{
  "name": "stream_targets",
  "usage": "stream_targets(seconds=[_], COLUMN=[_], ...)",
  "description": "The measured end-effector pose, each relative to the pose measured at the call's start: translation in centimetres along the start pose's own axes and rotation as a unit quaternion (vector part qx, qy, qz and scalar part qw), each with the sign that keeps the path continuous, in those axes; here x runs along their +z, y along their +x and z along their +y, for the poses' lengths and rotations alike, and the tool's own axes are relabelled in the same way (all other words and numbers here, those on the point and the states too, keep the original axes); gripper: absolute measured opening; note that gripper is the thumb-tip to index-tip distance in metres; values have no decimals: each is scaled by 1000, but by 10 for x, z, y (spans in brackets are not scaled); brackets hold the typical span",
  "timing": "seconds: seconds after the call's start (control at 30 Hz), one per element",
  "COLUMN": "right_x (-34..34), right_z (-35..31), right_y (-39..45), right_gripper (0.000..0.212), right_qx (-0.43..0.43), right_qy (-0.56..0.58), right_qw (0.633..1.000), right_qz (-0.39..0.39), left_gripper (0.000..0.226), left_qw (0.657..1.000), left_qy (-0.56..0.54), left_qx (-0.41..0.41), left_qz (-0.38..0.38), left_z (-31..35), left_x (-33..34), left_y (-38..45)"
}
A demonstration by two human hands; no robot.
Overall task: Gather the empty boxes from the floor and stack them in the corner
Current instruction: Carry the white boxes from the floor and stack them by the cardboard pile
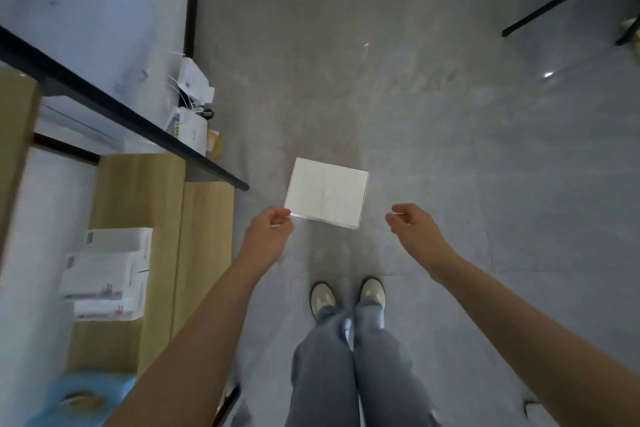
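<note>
**Carrying one white box toward the stack**

Your left hand (268,227) pinches the near-left corner of the flat white box (327,192), fingers closed on its edge; the box juts forward from that hand, above the grey floor (450,149). Your right hand (412,227) hangs just right of the box, half open, fingers curled and holding nothing. Left of the left hand, white boxes (107,274) already sit stacked beside the wooden cabinet (204,236). The step in hand appears to be transport; next, bring the right hand onto the free edge and turn left.
</note>
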State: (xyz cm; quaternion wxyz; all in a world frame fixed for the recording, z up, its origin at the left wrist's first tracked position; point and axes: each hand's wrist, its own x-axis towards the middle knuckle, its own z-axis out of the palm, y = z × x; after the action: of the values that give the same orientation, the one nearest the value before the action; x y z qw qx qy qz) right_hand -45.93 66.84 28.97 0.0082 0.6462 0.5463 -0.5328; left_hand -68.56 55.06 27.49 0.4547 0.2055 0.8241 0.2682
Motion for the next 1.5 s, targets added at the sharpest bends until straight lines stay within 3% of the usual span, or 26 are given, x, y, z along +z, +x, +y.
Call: stream_targets(seconds=[0.37, 0.5, 0.67, 0.73, 0.8, 0.9, 1.13, 1.5], right_x=[123, 158, 193, 204, 212, 217, 188, 61], right_z=[133, 175, 213, 221, 223, 221, 197, 62], right_y=[280, 356, 422, 434, 439, 440, 386, 202], right_gripper=[54, 64, 75, 70, 49, 30, 34, 41], right_qx=[89, 114, 151, 154, 149, 155, 165, 121], right_qy=[51, 64, 121, 146, 177, 209, 244, 191], right_qw=[995, 991, 981, 977, 973, 965, 956, 974], right_qz=[10, 34, 10, 0, -5, 18, 2, 15], left_gripper=[39, 54, 67, 66, 53, 43, 42, 37], left_qw=[996, 992, 992, 993, 994, 992, 991, 990], left_qy=[-10, -25, -25, -20, -25, -41, -38, -72], left_qx=[-68, -97, -108, -108, -102, -113, -125, -115], left_qz=[59, 76, 58, 42, 29, 29, 29, 28], left_z=[-153, -195, -230, -239, -245, -247, -217, -68], left_x=[112, 133, 160, 167, 170, 173, 156, 54], left_y=[272, 346, 413, 429, 438, 437, 379, 183])
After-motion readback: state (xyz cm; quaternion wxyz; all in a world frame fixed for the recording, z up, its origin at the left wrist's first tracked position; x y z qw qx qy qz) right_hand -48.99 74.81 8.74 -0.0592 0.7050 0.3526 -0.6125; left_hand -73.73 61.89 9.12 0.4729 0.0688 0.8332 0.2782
